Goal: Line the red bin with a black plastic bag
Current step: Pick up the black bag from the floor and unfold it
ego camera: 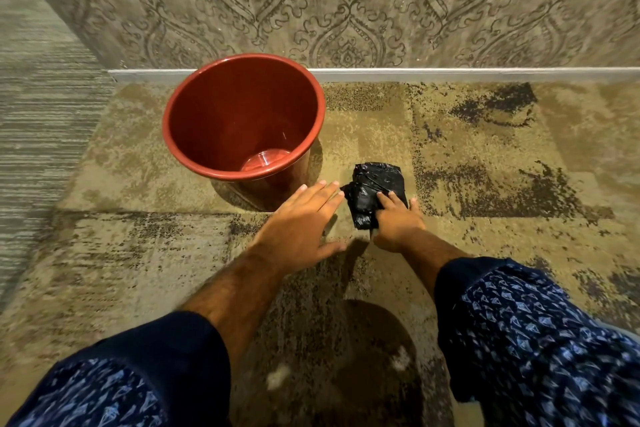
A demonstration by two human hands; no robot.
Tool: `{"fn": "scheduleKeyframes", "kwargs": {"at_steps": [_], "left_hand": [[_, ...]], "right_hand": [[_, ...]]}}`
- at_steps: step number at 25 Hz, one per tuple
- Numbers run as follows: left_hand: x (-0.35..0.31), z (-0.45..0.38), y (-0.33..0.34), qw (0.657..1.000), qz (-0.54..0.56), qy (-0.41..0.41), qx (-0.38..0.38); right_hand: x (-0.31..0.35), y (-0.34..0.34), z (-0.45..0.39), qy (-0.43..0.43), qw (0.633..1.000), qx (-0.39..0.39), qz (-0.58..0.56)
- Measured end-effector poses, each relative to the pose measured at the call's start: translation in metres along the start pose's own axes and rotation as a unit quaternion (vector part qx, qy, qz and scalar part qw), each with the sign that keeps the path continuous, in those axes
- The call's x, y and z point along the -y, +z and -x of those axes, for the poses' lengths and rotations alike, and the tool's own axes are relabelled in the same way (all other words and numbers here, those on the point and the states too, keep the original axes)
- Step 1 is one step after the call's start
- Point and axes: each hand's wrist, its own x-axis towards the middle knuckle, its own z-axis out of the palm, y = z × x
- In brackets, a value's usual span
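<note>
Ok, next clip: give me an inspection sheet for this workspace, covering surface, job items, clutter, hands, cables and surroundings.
Surface: mottled tan and dark patterned carpet, with a grey striped carpet section at far left.
Job's things: round red plastic bin upright near the wall, unlined, nothing seen inside; folded black plastic bag lying on the carpet just right of the bin's base.
Clutter: nothing seen.
Hands: left hand open, fingers spread, beside the bag and not clearly touching it; right hand with fingers pressed on the bag's near right corner, no closed grasp visible.
Cables: nothing seen.
Surroundings: embossed grey damask-patterned wall with a pale skirting strip at its foot; dark blue patterned sleeves at the bottom edge.
</note>
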Motion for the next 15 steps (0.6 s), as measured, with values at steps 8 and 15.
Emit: {"fn": "scheduleKeyframes", "kwargs": {"at_steps": [8, 15], "left_hand": [[0.001, 0.0, -0.001, 0.999, 0.027, -0.011, 0.017], [-0.009, -0.012, -0.011, 0.991, 0.109, -0.049, 0.059]], "right_hand": [[-0.004, -0.018, 0.007, -0.001, 0.994, -0.093, -0.05], [-0.027, -0.06, 0.029, 0.035, 0.938, -0.253, -0.233]]}}
